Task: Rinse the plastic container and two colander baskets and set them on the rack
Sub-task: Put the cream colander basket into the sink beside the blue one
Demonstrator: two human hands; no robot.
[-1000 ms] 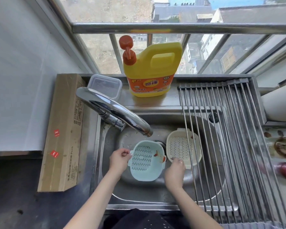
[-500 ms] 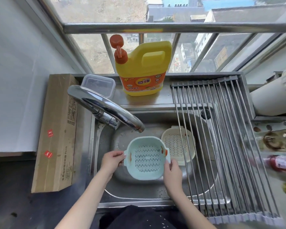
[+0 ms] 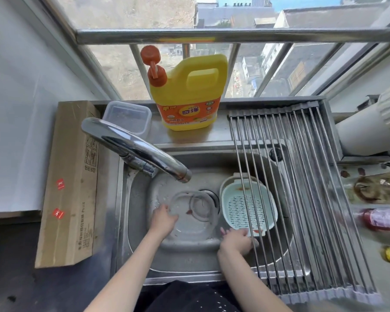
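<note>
A pale blue colander basket sits nested inside a cream colander basket at the right of the sink, under the rods of the drying rack. My right hand grips the blue basket's near rim. A clear round plastic container lies over the drain in the middle of the sink. It has a reddish smear inside. My left hand holds its left rim.
The faucet reaches over the sink from the left; no water is visible. A yellow detergent bottle and a lidded clear box stand on the back ledge. A cardboard box lies left of the sink; bottles stand at far right.
The blue basket, held up in both hands before, moved right and now sits in the cream basket. My left hand let go of it and took the clear container's rim.
</note>
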